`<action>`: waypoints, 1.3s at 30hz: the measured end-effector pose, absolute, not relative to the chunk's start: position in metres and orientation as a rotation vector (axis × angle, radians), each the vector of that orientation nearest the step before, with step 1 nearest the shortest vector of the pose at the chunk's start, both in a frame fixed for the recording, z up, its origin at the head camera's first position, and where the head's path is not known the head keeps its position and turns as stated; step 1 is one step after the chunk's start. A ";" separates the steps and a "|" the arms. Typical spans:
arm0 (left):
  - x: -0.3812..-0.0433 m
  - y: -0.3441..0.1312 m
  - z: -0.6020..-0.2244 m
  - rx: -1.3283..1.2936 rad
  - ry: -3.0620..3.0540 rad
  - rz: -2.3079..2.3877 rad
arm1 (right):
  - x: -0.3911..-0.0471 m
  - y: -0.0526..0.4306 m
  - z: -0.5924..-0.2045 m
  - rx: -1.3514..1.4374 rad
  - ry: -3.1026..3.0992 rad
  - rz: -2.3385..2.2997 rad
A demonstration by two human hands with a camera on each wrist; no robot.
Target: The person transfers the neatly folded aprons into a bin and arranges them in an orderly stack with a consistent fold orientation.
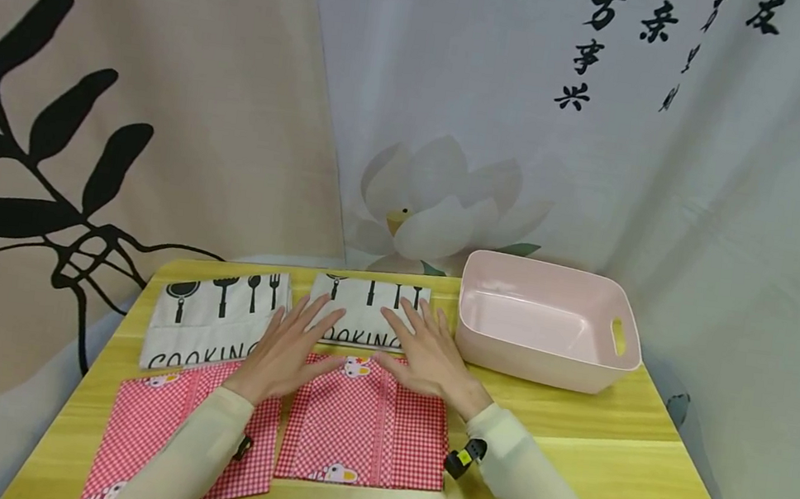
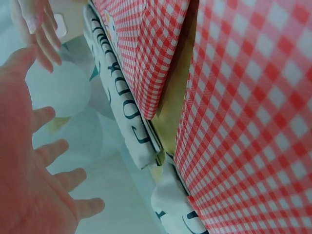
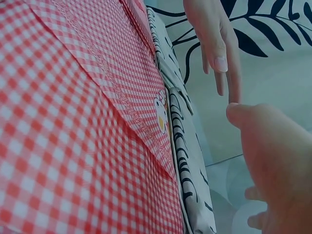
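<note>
My left hand [image 1: 284, 358], fingers spread and straight, is over the gap between two folded white cloths printed COOKING, the left one [image 1: 198, 337] and the right one [image 1: 362, 311]. My right hand [image 1: 431, 359] is spread the same way and overlaps the right white cloth's right end. Nothing is held in either hand. Toward me lie two folded red-and-white gingham cloths with duck prints, the left one [image 1: 150, 419] partly hidden under my left sleeve, the right one [image 1: 356, 427] between my forearms. Both wrist views show the hands raised above the fabric.
A pink plastic bin [image 1: 535, 366] with a handle hole stands at the table's back right. The yellow wooden table [image 1: 606, 466] ends against hanging curtains [image 1: 451, 81] printed with leaves, a flower and writing. A small black device [image 1: 466, 457] is at my right wrist.
</note>
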State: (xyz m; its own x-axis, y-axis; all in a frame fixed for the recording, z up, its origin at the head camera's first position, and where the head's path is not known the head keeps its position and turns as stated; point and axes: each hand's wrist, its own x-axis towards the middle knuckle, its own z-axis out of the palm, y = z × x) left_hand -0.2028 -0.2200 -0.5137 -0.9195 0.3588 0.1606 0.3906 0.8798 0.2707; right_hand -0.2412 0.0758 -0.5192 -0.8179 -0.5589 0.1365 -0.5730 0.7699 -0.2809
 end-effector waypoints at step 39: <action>-0.264 -0.214 -0.539 -0.406 -3.080 -0.581 | -0.286 0.060 -0.536 0.673 -3.131 0.580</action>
